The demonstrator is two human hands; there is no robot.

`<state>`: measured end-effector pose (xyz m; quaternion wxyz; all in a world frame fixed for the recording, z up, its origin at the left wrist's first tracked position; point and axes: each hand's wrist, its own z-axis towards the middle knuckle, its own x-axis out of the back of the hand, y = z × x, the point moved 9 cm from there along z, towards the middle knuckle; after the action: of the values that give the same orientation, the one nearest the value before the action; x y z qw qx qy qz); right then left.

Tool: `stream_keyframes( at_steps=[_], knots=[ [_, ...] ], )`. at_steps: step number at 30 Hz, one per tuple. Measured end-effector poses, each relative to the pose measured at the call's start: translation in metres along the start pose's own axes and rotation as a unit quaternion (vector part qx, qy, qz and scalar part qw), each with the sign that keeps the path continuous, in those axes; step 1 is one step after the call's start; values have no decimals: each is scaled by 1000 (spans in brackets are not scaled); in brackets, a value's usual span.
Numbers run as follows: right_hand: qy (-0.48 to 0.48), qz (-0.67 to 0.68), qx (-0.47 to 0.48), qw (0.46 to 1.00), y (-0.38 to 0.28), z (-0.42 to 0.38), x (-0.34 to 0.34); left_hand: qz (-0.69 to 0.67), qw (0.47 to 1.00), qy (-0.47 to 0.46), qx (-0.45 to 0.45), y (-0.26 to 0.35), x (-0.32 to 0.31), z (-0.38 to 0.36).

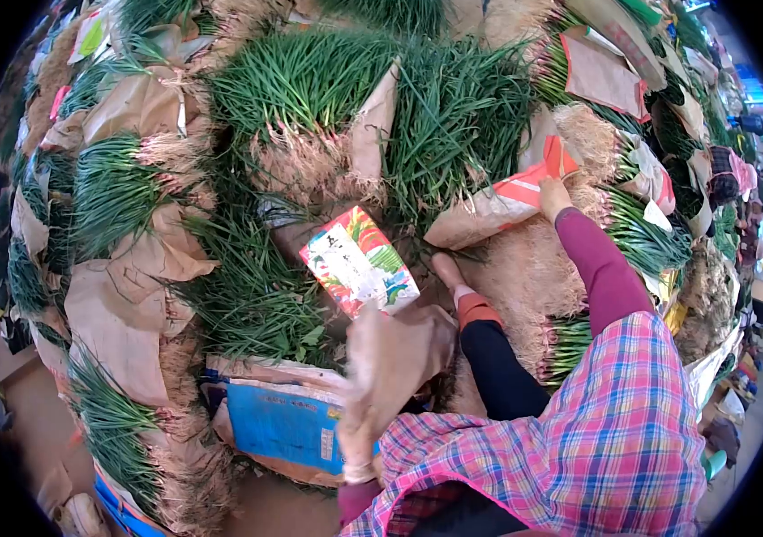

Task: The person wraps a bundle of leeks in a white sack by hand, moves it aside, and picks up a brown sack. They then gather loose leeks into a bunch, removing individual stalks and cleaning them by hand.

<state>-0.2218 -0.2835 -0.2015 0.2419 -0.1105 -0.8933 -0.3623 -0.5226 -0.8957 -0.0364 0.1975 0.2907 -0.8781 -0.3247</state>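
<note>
1. Left hand, gloved, grips the lower edge of a printed paper sheet held over stacked chive bundles.
2. Right hand clasps a red-edged wrapper on the pile, upper right.

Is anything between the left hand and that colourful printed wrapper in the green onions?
Nothing visible. The left hand, blurred, is right at the lower edge of the colourful wrapper. A black-sleeved arm with an orange cuff lies just to its right, beside the wrapper rather than in front of it.
</note>
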Motion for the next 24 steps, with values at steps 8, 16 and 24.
stream_keyframes(
  at_steps=[8,16,24],
  knots=[
    [78,135,-149,977,83,45,47,-44,964,260,-43,39,109,-84],
    [-26,166,260,951,77,8,3,-131,911,390,10,31,187,-188],
    [211,13,331,920,51,-21,21,-45,844,533,45,46,204,-294]
  ],
)
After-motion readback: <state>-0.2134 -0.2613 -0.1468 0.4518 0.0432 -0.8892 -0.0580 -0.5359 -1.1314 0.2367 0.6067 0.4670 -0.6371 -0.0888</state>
